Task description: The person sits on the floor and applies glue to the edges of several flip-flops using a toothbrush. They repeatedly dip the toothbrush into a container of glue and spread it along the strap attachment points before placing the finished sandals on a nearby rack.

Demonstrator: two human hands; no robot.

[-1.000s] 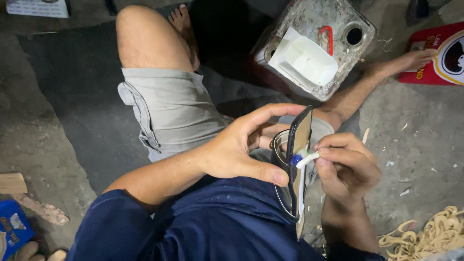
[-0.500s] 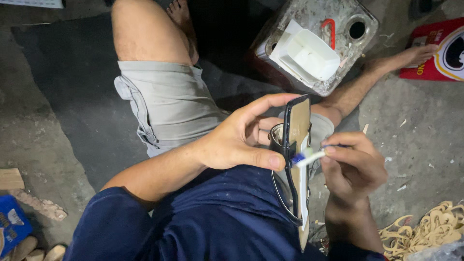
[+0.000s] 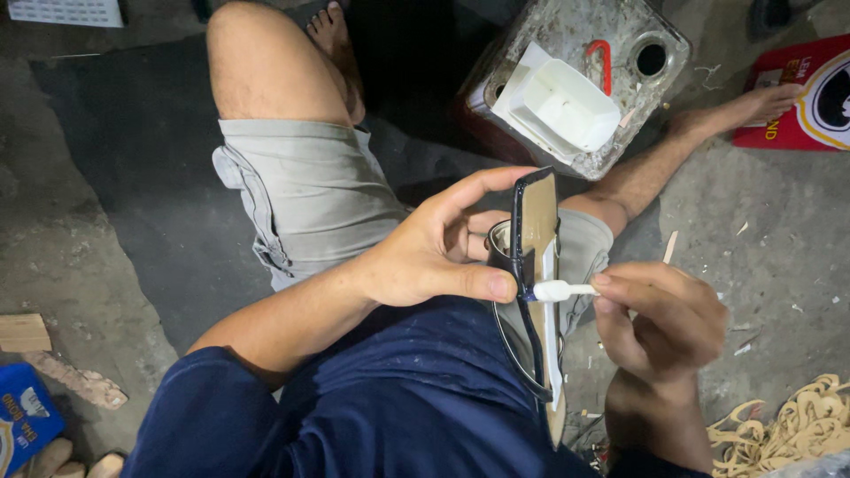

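A rough grey concrete floor (image 3: 779, 239) fills the background, and the work is done seated on it, above the lap. The right hand (image 3: 660, 323) is closed in a pinch on a small white-tipped applicator stick (image 3: 567, 289), whose tip is pressed against the edge of a narrow tan sole-shaped strip (image 3: 540, 257). That strip is gripped upright between the thumb and forefinger of the left hand (image 3: 434, 252), together with a dark looped strap (image 3: 522, 354) hanging from it. The step in hand appears to be the coating of the strip's edge; a steady draw of the tip along that edge, with the strip held firm, would seem to be called for. Beyond the hands, a white plastic tray (image 3: 567, 104) sits on a speckled block (image 3: 611, 35) just past the knee, well apart. Pale shavings (image 3: 788, 425) lie at the right; open room remains there.
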